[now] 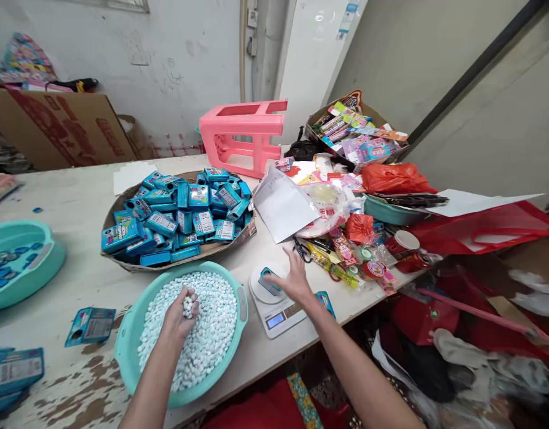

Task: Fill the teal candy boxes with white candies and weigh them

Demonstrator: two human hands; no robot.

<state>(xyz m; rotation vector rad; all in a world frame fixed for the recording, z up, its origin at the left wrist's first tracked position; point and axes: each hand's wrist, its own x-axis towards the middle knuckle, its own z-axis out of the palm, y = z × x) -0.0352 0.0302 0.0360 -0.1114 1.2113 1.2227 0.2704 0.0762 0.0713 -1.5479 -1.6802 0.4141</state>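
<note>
Surface (pixel 77 202), lower centre: left hand (pixel 181 314) cups white pellets (pixel 214 322); right hand (pixel 295 279), spread, perhaps touching blue box (pixel 269 281), should steady it.

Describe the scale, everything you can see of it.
The scale is white and looks plastic, with a round pan and, nearer the person, a lit bluish display whose reading is too small to tell. It lies flat on the table, right of the bowl of white pellets. A blue box rests on the pan; the right hand, fingers spread, is at the box.
</note>
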